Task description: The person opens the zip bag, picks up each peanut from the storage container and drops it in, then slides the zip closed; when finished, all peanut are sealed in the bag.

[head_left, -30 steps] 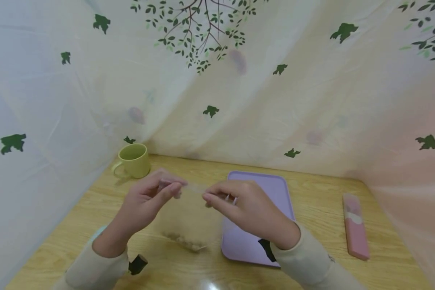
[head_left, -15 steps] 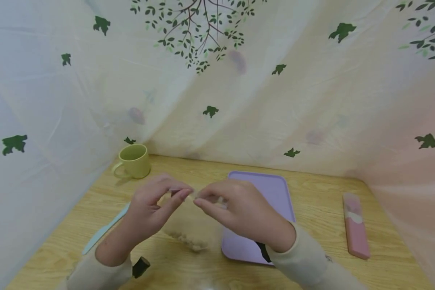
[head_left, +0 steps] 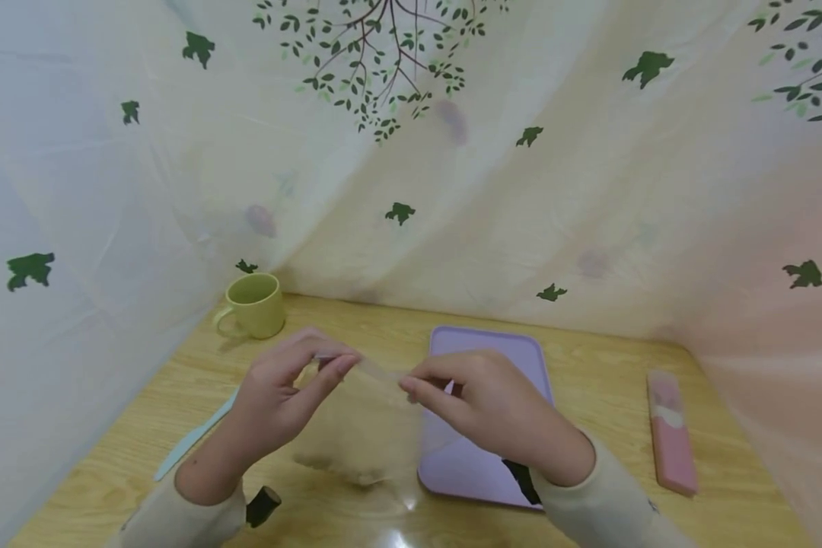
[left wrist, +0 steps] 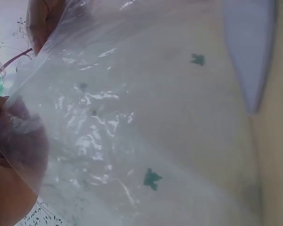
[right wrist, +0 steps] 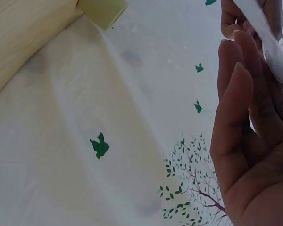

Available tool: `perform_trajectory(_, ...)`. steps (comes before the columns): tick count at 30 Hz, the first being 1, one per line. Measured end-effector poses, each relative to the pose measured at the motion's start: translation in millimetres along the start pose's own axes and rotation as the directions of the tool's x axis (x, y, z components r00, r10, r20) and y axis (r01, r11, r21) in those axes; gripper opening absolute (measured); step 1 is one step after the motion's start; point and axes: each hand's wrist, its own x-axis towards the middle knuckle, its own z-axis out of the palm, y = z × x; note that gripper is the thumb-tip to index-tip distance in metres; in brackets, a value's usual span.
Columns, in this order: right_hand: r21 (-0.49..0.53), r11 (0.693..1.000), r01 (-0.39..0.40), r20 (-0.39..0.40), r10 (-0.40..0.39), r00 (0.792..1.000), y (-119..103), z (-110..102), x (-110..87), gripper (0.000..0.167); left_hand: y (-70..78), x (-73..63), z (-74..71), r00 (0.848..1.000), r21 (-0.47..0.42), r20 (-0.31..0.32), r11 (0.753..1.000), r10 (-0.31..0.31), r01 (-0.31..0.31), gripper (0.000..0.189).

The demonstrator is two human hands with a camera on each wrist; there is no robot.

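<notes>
A clear plastic bag (head_left: 366,426) hangs between the two hands above the table, its upper edge stretched from one to the other. Blurred beige lumps (head_left: 356,470) lie along its bottom; what they are cannot be made out. My left hand (head_left: 281,399) pinches the upper edge at the left between thumb and fingers. At the right end of that edge, my right hand (head_left: 482,396) holds the plastic between thumb and index finger. Shiny, wrinkled plastic fills most of the left wrist view. In the right wrist view, my right hand's thumb and fingers are close together beside the film.
Beneath the right forearm lies a purple tray (head_left: 496,342). A yellow-green mug (head_left: 256,308) stands at the back left, and a light blue plastic knife-like utensil (head_left: 195,438) lies by the left forearm. A pink case (head_left: 673,434) lies at the right.
The hands first came closer together along the bag's upper edge. Then my right hand moved right, widening the gap, while my left hand stayed nearly in place. The bag's bottom swayed.
</notes>
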Motion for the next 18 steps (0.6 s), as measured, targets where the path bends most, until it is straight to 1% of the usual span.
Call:
perform_trajectory(2, -0.021, 0.998, 0.056, -0.039, -0.057, 0.998, 3, 2, -2.3, 0.018, -0.5, 0.5, 0.4, 1.000, -0.012, 0.007, 1.000, 0.000, 0.001, 0.018)
perform_trajectory(4, -0.030, 0.995, 0.095, -0.079, -0.097, 0.992, 4, 4, -2.8, 0.018, -1.0, 0.7, 0.9, 1.000, -0.014, 0.003, 1.000, 0.002, -0.002, 0.019)
perform_trajectory(5, -0.035, 0.994, 0.106, -0.093, -0.108, 0.990, 4, 5, -2.8, 0.018, -1.4, 0.7, 0.8, 1.000, -0.014, -0.001, 1.000, 0.004, -0.004, 0.021)
perform_trajectory(7, -0.027, 0.995, 0.097, -0.101, -0.099, 0.990, 5, 6, -3.8, 0.016, -2.2, 0.2, 0.4, 1.000, -0.014, -0.010, 1.000, 0.004, -0.004, 0.023)
perform_trajectory(9, -0.018, 0.998, 0.061, -0.088, -0.062, 0.994, 6, 4, -7.1, 0.014, -3.4, -0.8, -0.7, 1.000, -0.021, -0.014, 1.000, -0.005, 0.005, 0.023)
perform_trajectory(11, -0.029, 0.999, 0.024, -0.057, -0.026, 0.998, 8, 1, -12.0, 0.015, -5.0, -1.9, -2.8, 1.000, -0.043, -0.016, 0.999, -0.020, 0.019, 0.018)
perform_trajectory(13, -0.052, 0.999, 0.006, -0.023, -0.007, 1.000, 12, -3, -16.9, 0.017, -7.4, -3.3, -5.5, 0.999, -0.071, -0.017, 0.997, -0.040, 0.039, 0.014)
perform_trajectory(16, -0.059, 0.998, 0.030, 0.008, -0.030, 1.000, 19, -5, -21.4, 0.023, -11.5, -5.9, -8.5, 0.997, -0.110, -0.032, 0.992, -0.069, 0.065, 0.009)
perform_trajectory(18, -0.056, 0.996, 0.074, 0.010, -0.073, 0.997, 23, -3, -22.0, 0.023, -14.1, -7.3, -8.8, 0.996, -0.123, -0.044, 0.989, -0.083, 0.077, 0.010)
